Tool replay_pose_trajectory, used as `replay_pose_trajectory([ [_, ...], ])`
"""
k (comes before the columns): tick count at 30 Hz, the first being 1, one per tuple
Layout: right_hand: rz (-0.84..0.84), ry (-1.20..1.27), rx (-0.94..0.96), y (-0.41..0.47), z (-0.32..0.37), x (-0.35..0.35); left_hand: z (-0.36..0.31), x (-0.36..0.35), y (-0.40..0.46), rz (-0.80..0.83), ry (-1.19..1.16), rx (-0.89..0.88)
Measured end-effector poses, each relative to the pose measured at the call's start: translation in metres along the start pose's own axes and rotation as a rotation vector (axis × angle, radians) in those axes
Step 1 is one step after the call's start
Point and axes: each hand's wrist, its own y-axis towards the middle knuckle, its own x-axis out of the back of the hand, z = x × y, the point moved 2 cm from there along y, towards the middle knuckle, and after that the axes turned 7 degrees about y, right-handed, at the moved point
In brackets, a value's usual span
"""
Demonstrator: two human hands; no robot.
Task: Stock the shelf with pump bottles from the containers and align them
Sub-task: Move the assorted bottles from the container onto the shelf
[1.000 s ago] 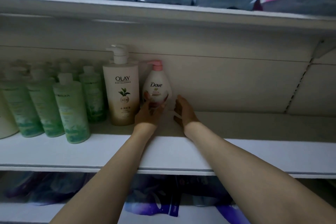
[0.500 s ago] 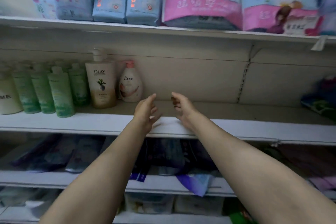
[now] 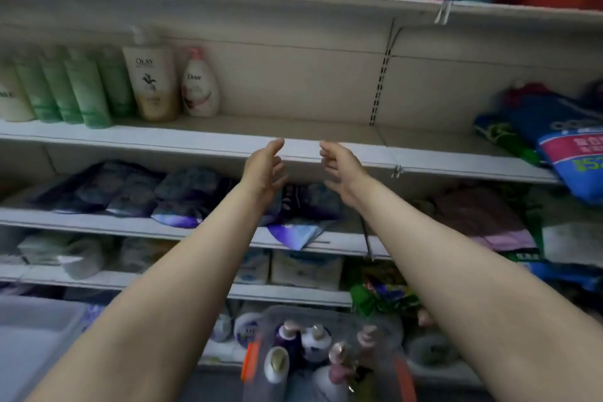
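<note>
Both hands are free now, no grip on anything: the left hand [image 3: 265, 170] and right hand [image 3: 339, 166] float side by side, palms turned toward each other, fingers loose and slightly spread, holding nothing. They hang in front of the lip of the shelf [image 3: 202, 140], not touching it. A second ago the left hand was wrapped around the white pump bottle [image 3: 199, 88] with the pink cap and the right sat beside it on the shelf; since then both have pulled back off the board and out into open air. That white pump bottle stands upright at the back of the shelf, just beside the taller gold bottle [image 3: 151, 81], which in turn stands next to a row of green bottles [image 3: 78, 88]. The view has dropped too, so a clear container [image 3: 329, 352] now shows at the bottom between the forearms, with more pump bottles inside. Motion blur smears those bottles; I can't count them or read any label. The green bottles are soft and streaked as well, and a white bottle [image 3: 11, 98] at the far left is cut off by the edge. Blue bags [image 3: 561, 137] at the right run out of view.
</note>
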Motion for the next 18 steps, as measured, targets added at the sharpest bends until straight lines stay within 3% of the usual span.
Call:
replay_pose_trajectory([
  [18,-0.262,0.019,-0.546,-0.120,-0.251,0.133,0.297,0.021,-0.103,0.046,0.362,0.446],
])
